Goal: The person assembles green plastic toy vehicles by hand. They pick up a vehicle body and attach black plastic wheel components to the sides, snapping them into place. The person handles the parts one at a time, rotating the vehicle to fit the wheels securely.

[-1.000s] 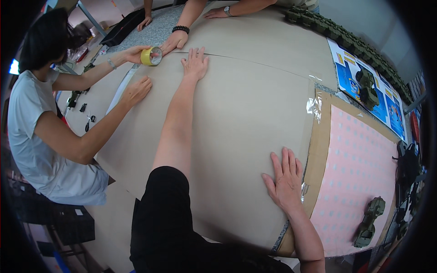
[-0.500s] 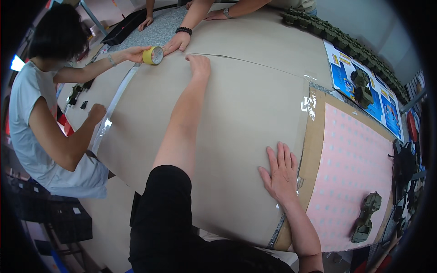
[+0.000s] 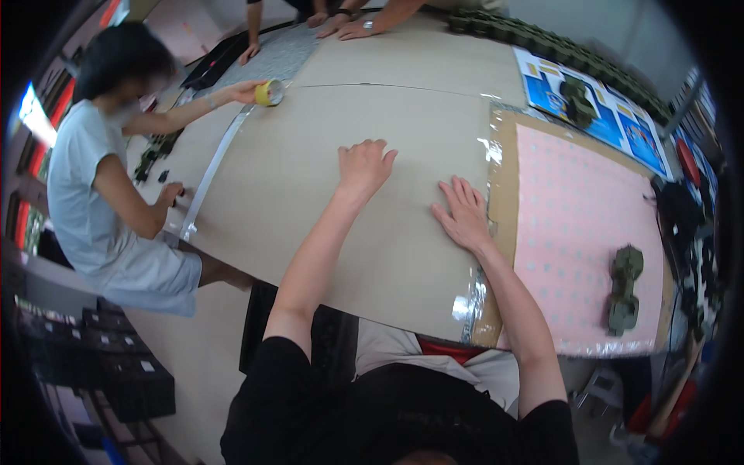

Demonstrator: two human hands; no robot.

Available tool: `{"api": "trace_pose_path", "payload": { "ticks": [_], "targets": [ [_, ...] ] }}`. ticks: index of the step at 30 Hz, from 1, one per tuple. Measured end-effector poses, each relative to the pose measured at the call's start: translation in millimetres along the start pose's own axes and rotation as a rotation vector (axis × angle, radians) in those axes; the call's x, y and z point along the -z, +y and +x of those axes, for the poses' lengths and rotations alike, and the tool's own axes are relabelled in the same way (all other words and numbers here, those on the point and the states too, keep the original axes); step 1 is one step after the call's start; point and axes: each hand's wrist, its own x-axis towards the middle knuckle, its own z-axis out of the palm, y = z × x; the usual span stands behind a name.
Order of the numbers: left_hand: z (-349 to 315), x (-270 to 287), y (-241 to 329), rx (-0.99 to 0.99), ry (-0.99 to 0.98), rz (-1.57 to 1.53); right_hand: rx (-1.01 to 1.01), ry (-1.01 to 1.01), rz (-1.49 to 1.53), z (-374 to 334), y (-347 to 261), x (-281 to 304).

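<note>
A large grey-brown cardboard sheet (image 3: 387, 256) covers the table in front of me, with clear tape along its right edge. My left hand (image 3: 363, 167) is over the middle of this sheet, holding nothing, its thumb apart and its fingers slightly bent. Whether it touches the surface I cannot tell. Close to the taped right edge, my right hand (image 3: 465, 215) lies flat with its fingers spread. At the far left corner a co-worker holds a yellow roll of tape (image 3: 270, 93), beside a taped strip (image 3: 217, 167) on the sheet's left edge.
A second cardboard sheet (image 3: 411, 58) adjoins at the back, with other people's hands (image 3: 356, 29) on it. To the right lie a pink dotted sheet (image 3: 577, 201), a green moulded part (image 3: 624, 291) and a blue printed sheet (image 3: 539, 89). Green parts (image 3: 558, 58) line the back right.
My left hand has drawn back from the seam toward the sheet's middle. The hand with the dark bracelet has pulled away from the tape roll. My view has shifted.
</note>
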Motion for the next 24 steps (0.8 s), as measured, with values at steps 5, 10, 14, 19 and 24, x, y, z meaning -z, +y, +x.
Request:
{"api": "trace_pose_path", "payload": {
  "ticks": [5,10,14,19,24],
  "targets": [
    [-106,0,24,-0.038,-0.185,-0.255,-0.039,-0.211,0.29,23,1,0],
    [-179,-9,74,-0.13,-0.278,-0.127,-0.027,-0.065,0.396,-19,-16,31],
    [-253,-2,97,-0.267,-0.227,-0.181,0.163,0.044,0.699,-128,-49,69],
    [-305,25,128,-0.514,-0.321,-0.466,0.092,0.46,0.595,-254,-21,129],
    [-301,25,144,-0.507,-0.258,-0.684,-0.522,1.146,-0.013,-303,87,179]
  ]
}}
